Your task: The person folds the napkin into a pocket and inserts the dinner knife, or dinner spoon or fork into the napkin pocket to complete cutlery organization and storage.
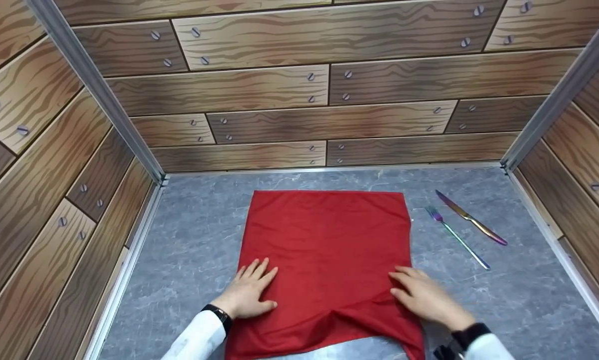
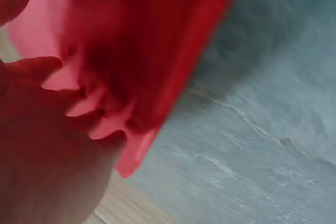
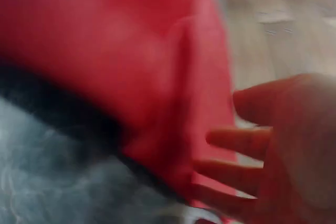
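Note:
A red cloth (image 1: 327,235) lies spread over the grey marbled surface, flat at the back and rumpled into folds along its front edge. My left hand (image 1: 247,295) rests on the cloth near its left edge, fingers spread. In the left wrist view the fingers (image 2: 79,98) lie over the creased cloth (image 2: 157,45). Over at the right edge is my right hand (image 1: 427,297), its fingertips on the cloth and its fingers loosely extended. The blurred right wrist view shows these fingers (image 3: 231,174) straight and apart against the cloth (image 3: 131,66).
To the right of the cloth lie a shiny multicoloured fork (image 1: 459,238) and a matching knife (image 1: 472,219). Wood-patterned panels (image 1: 259,90) enclose the surface at the back and both sides, joined by metal corner posts (image 1: 104,95). A dark band (image 1: 218,318) circles the left wrist.

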Motion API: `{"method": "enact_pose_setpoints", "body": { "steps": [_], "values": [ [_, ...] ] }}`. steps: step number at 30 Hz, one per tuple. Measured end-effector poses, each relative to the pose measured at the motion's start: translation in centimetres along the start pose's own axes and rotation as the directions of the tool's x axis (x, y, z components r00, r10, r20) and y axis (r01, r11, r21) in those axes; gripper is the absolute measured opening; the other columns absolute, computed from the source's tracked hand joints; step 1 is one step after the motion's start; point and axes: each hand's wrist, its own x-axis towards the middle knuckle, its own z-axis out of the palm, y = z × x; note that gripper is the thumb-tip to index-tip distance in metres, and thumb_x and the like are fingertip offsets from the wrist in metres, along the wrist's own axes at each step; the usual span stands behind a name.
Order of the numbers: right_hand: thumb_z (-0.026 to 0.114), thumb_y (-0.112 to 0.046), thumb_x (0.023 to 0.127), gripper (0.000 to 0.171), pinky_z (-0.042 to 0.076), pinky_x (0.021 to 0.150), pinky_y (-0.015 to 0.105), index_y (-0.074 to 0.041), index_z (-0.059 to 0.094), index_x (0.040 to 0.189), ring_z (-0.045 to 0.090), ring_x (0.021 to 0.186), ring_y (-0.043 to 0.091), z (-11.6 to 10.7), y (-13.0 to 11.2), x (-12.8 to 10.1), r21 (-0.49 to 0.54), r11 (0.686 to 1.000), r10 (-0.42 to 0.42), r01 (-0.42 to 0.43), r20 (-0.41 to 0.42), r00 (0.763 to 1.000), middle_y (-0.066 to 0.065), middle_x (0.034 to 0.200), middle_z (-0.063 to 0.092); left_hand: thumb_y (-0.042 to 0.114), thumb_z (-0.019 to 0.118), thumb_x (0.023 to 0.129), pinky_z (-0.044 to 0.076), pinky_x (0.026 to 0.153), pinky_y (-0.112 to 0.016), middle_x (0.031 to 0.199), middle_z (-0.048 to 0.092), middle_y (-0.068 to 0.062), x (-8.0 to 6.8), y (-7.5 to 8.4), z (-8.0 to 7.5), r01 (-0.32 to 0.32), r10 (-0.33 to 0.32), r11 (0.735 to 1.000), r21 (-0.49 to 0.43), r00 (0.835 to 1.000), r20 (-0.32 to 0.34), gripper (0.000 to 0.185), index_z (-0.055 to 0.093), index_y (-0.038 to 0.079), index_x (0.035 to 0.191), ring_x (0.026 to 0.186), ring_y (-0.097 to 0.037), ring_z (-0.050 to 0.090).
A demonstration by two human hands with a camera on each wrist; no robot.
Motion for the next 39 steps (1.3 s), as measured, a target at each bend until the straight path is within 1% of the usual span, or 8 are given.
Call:
{"method": "enact_pose_setpoints", "body": {
  "steps": [13,20,22,25,28,31,34,39],
  "values": [
    [0.073,-0.036,0.093,0.085,0.026,0.115,0.078,0.000,0.033,0.159,0.022,0.150,0.058,1.5,1.6,3.6,-0.052,0.992,0.116,-0.118,-0.031,0.993,0.034,0.163,0.028,0.057,0.078,0.082,0.019,0.126,-0.066,0.171,0.021,-0.019,1.7,-0.4,-0.3,0.047,-0.047,0.999,-0.022,0.999,0.018,0.103,0.032,0.012,0.162,0.158,-0.046,0.017],
    [0.073,-0.007,0.091,0.073,0.041,0.113,0.062,0.010,0.038,0.152,0.049,0.133,0.053,1.5,2.0,4.2,0.229,0.967,0.169,-0.113,-0.239,0.956,0.036,0.142,0.054,0.059,0.078,0.081,0.020,0.126,-0.066,0.171,0.022,-0.018,1.9,-0.4,-0.6,0.043,-0.043,0.999,0.001,0.999,0.028,0.105,0.032,0.013,0.162,0.158,-0.045,0.018],
    [0.067,0.001,0.092,0.065,0.050,0.105,0.049,0.011,0.039,0.149,0.058,0.122,0.047,0.9,1.9,4.7,0.393,0.907,0.256,-0.150,-0.232,0.938,0.035,0.132,0.058,0.060,0.078,0.081,0.020,0.126,-0.065,0.171,0.022,-0.018,2.0,-0.4,-0.6,0.042,-0.042,0.999,0.006,0.999,0.029,0.105,0.032,0.013,0.162,0.158,-0.044,0.018],
    [0.061,-0.002,0.097,0.063,0.052,0.091,0.034,0.009,0.032,0.151,0.061,0.113,0.034,-0.5,1.6,5.6,0.644,0.716,0.400,-0.270,-0.061,0.914,0.034,0.133,0.054,0.060,0.078,0.081,0.020,0.126,-0.065,0.171,0.022,-0.018,2.1,-0.5,-0.5,0.044,-0.044,0.999,0.004,0.999,0.030,0.105,0.032,0.013,0.163,0.158,-0.045,0.018],
    [0.062,-0.013,0.099,0.075,0.051,0.086,0.027,0.006,0.020,0.158,0.059,0.113,0.026,-1.6,2.0,6.1,0.758,0.512,0.457,-0.405,0.159,0.875,0.032,0.148,0.041,0.060,0.078,0.081,0.019,0.126,-0.065,0.171,0.022,-0.018,2.1,-0.5,-0.4,0.044,-0.043,0.999,-0.004,0.999,0.029,0.105,0.031,0.013,0.163,0.158,-0.045,0.018],
    [0.064,-0.016,0.098,0.085,0.052,0.089,0.028,0.000,0.011,0.163,0.058,0.115,0.022,-2.1,2.9,6.0,0.787,0.408,0.445,-0.463,0.271,0.853,0.029,0.160,0.028,0.061,0.078,0.081,0.019,0.126,-0.065,0.171,0.021,-0.017,2.1,-0.5,-0.3,0.040,-0.040,0.999,-0.003,0.999,0.031,0.105,0.031,0.014,0.163,0.158,-0.044,0.018],
    [0.064,-0.008,0.096,0.085,0.053,0.087,0.028,-0.004,0.013,0.164,0.061,0.109,0.018,-2.2,3.6,5.7,0.800,0.420,0.441,-0.428,0.232,0.867,0.030,0.160,0.030,0.062,0.077,0.081,0.019,0.126,-0.065,0.172,0.021,-0.017,2.1,-0.6,-0.2,0.037,-0.037,0.999,0.003,0.999,0.031,0.105,0.031,0.015,0.163,0.158,-0.043,0.018],
    [0.061,0.002,0.090,0.070,0.048,0.083,0.020,0.004,0.036,0.156,0.059,0.112,0.024,-2.2,4.2,5.0,0.682,0.648,0.457,-0.338,0.007,0.889,0.034,0.145,0.047,0.062,0.078,0.081,0.019,0.127,-0.065,0.172,0.021,-0.016,2.1,-0.8,-0.3,0.042,-0.042,0.999,-0.001,0.999,0.028,0.106,0.031,0.015,0.163,0.159,-0.042,0.017]
  ]
}}
